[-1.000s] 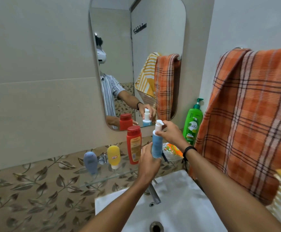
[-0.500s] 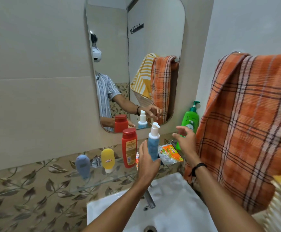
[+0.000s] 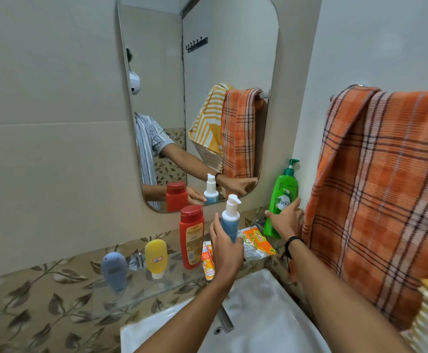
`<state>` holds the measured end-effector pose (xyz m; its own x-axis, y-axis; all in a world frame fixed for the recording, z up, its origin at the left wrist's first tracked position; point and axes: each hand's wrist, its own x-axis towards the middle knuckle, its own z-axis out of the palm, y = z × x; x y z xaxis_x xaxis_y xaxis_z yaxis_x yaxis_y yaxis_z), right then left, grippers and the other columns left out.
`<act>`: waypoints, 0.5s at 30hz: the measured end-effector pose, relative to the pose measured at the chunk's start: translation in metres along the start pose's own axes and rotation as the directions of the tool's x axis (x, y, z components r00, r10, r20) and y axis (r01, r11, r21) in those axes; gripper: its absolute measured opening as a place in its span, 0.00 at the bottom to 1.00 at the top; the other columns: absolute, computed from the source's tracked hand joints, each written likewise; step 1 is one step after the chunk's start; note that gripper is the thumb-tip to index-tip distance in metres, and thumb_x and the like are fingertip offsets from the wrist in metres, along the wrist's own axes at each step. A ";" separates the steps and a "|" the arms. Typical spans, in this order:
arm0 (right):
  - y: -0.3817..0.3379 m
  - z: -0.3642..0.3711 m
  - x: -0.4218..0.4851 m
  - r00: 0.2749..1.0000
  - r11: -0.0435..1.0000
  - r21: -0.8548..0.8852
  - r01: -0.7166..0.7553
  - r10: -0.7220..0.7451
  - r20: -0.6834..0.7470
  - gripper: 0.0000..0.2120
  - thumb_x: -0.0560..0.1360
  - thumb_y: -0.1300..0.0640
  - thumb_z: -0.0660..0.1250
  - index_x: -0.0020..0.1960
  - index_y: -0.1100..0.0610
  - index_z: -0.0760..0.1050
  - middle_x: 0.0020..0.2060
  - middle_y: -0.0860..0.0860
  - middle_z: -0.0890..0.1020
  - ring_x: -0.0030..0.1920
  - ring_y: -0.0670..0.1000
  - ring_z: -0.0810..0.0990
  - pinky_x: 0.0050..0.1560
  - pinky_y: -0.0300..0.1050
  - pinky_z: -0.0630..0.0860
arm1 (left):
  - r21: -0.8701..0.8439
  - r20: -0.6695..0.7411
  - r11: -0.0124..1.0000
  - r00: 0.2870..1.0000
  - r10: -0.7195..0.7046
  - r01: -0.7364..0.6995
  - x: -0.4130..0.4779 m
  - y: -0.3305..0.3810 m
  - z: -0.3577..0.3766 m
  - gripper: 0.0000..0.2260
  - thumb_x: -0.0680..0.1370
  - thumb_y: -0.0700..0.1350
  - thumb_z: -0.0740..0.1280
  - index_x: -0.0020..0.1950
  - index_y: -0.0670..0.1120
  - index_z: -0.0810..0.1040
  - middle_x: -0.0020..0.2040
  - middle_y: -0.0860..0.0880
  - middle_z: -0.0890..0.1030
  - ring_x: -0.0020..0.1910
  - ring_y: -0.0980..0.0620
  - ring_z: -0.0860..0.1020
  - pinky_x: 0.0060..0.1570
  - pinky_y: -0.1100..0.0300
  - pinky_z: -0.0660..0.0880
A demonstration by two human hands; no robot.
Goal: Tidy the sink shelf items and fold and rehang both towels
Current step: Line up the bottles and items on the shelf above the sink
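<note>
Glass is the material of the sink shelf point(image 3: 157, 286), and everything the task concerns stands on it. The left hand point(image 3: 227, 247) is wrapped around the blue pump bottle point(image 3: 229, 221), holding it upright just right of the red bottle point(image 3: 191, 236). The right hand point(image 3: 285, 221) lies against the lower body of the green pump bottle point(image 3: 283, 200) at the shelf's far right — fingers spread over the label, though whether they have closed into a full grip cannot be told from this angle. An orange sachet point(image 3: 257, 242) lies flat between the two bottles, and a small tube point(image 3: 208, 263) lies near the left wrist.

The step in hand looks like lining up the bottles. To do it well, each hand should grip low on the body rather than by the pump head, and lift rather than slide so nothing topples on the glass. The loose flat items seem to need clearing first. The orange plaid towel point(image 3: 381, 189) hangs unfolded beside the right arm, untouched.
</note>
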<state>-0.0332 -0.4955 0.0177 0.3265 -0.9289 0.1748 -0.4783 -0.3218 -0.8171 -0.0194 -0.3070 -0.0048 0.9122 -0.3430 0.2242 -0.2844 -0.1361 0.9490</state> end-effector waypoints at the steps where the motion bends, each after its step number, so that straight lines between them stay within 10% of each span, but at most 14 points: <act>1: 0.000 0.001 0.002 1.000 1.000 -0.003 0.003 -0.003 -0.002 0.55 0.69 0.51 0.80 0.81 0.60 0.46 0.75 0.66 0.64 0.74 0.67 0.66 0.71 0.59 0.66 | -0.004 -0.006 1.000 1.000 -0.003 0.003 0.002 -0.001 0.000 0.38 0.76 0.33 0.69 0.82 0.48 0.55 0.79 0.49 0.61 0.76 0.47 0.65 0.65 0.61 0.65; 15: 0.014 0.000 -0.011 0.994 0.994 -0.018 0.105 -0.105 -0.015 0.53 0.66 0.54 0.80 0.80 0.59 0.52 0.75 0.62 0.64 0.76 0.63 0.62 0.73 0.59 0.64 | 0.071 -0.005 0.997 1.000 -0.025 0.026 0.016 -0.009 0.004 0.29 0.77 0.35 0.68 0.77 0.47 0.66 0.73 0.48 0.71 0.69 0.45 0.72 0.62 0.53 0.71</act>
<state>-0.0433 -0.4903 0.0039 0.3624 -0.8927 0.2678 -0.4560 -0.4204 -0.7844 -0.0038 -0.3149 -0.0108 0.9205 -0.3349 0.2011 -0.2812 -0.2105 0.9363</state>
